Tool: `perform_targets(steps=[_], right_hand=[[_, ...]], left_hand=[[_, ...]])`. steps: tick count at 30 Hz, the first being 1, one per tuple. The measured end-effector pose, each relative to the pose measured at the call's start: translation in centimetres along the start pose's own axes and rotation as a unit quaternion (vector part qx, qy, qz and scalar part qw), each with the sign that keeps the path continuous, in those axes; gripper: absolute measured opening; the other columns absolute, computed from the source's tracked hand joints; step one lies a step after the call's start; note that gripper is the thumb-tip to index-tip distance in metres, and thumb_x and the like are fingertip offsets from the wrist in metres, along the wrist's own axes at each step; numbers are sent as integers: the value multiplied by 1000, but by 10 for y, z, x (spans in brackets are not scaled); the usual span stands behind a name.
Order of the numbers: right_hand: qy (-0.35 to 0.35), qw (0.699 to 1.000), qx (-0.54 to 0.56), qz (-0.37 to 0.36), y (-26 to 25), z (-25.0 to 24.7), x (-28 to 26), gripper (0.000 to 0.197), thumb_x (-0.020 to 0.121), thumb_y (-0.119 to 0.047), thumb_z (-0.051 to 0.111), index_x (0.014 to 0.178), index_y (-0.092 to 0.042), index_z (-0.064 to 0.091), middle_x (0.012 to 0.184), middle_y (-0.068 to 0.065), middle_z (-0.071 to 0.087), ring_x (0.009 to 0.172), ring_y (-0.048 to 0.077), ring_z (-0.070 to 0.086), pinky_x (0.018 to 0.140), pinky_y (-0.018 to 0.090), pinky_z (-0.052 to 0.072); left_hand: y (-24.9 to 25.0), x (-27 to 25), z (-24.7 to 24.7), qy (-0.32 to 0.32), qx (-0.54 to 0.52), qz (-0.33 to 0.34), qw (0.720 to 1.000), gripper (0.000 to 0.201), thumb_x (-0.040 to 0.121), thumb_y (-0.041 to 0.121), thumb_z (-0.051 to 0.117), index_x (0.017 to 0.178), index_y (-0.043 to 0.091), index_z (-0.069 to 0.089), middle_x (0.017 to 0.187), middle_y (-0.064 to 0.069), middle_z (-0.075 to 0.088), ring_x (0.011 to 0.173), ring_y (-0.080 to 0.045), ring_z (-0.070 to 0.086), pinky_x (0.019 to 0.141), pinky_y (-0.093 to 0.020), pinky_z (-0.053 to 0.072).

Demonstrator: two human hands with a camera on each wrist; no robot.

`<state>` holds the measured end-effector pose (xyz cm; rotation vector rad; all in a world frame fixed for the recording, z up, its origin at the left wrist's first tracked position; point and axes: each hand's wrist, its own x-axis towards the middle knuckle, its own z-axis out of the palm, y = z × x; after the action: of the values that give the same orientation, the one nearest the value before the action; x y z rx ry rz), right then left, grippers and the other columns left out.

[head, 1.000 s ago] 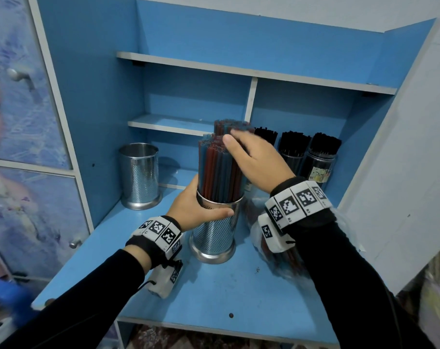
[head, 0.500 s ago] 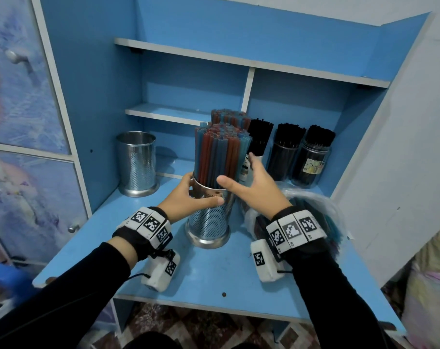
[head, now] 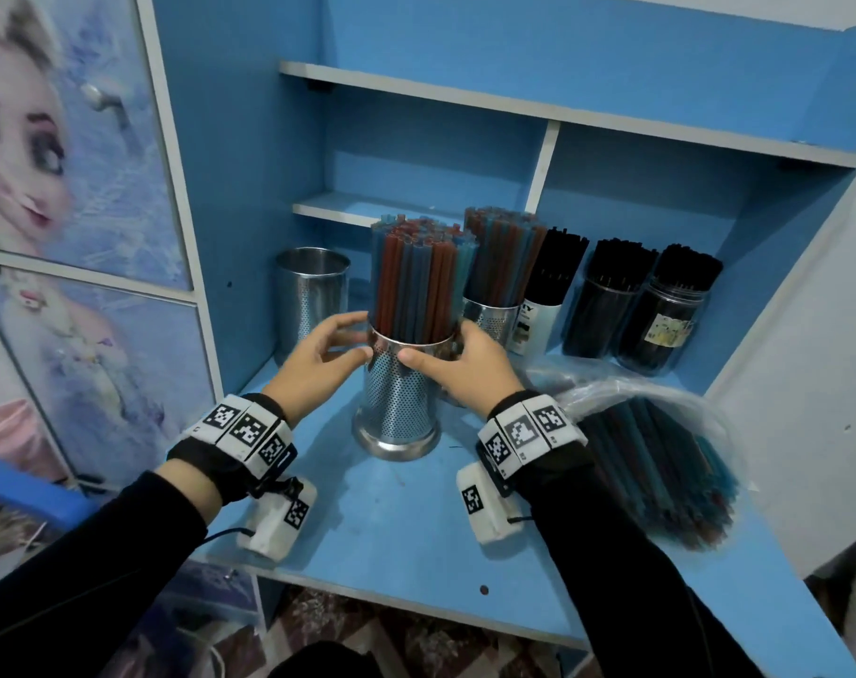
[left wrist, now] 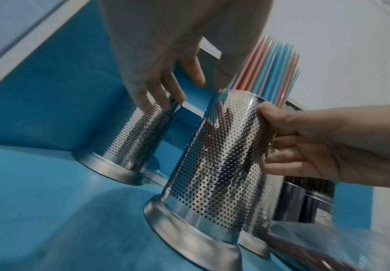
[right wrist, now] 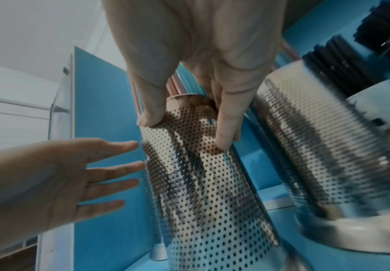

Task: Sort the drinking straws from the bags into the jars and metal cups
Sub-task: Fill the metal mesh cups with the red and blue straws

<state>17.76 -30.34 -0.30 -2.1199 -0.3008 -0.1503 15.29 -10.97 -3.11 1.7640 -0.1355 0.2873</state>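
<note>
A perforated metal cup [head: 396, 403] stands mid-shelf, packed with red and blue straws [head: 418, 281]. My right hand [head: 452, 364] grips its upper right side, thumb on the front and fingers round the back; the right wrist view shows thumb and a finger pressed on the cup [right wrist: 200, 183]. My left hand [head: 337, 345] is at the cup's left side near the rim, fingers straight and spread, their tips at the wall or just off it. In the left wrist view the left hand [left wrist: 166, 88] hangs beside the cup [left wrist: 224, 165].
An empty metal cup [head: 311, 296] stands back left. Behind are a second cup of coloured straws [head: 494, 310], a white jar [head: 538, 320] and two glass jars [head: 607, 310] of black straws. A clear bag of straws [head: 660, 467] lies at right.
My right hand came down from the straw tops and now holds the cup's side. My left hand has loosened its grip and straightened its fingers. The camera moved closer.
</note>
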Motion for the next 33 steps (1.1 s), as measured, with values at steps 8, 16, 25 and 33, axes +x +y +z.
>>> perform_targets(steps=[8, 16, 25, 33], right_hand=[[53, 998, -9, 21, -9, 36, 55, 67, 78, -44, 77, 129, -10, 50, 126, 5, 62, 115, 22, 58, 98, 35, 48], [81, 996, 0, 42, -4, 45, 89, 76, 81, -43, 74, 139, -8, 40, 134, 11, 56, 123, 29, 54, 104, 42, 45], [73, 996, 33, 39, 5, 53, 91, 84, 88, -44, 65, 151, -12, 21, 147, 8, 45, 133, 25, 45, 111, 43, 37], [22, 998, -48, 30, 6, 23, 57, 60, 93, -28, 61, 145, -12, 36, 145, 7, 44, 131, 22, 44, 111, 41, 37]], left_hand=[[-25, 42, -40, 205, 61, 30, 976, 54, 87, 25, 72, 135, 22, 47, 140, -1, 46, 127, -9, 42, 110, -28, 32], [-38, 89, -46, 208, 62, -47, 975, 101, 77, 31, 82, 153, 7, 19, 156, -12, 28, 144, -24, 29, 120, -40, 24], [-46, 114, -37, 239, 39, -56, 968, 98, 69, 27, 88, 147, 10, 32, 141, -12, 51, 129, -27, 50, 111, -41, 39], [-43, 103, -40, 238, 69, -65, 967, 105, 68, 28, 89, 150, 13, 25, 148, -16, 33, 134, -31, 41, 114, -35, 32]])
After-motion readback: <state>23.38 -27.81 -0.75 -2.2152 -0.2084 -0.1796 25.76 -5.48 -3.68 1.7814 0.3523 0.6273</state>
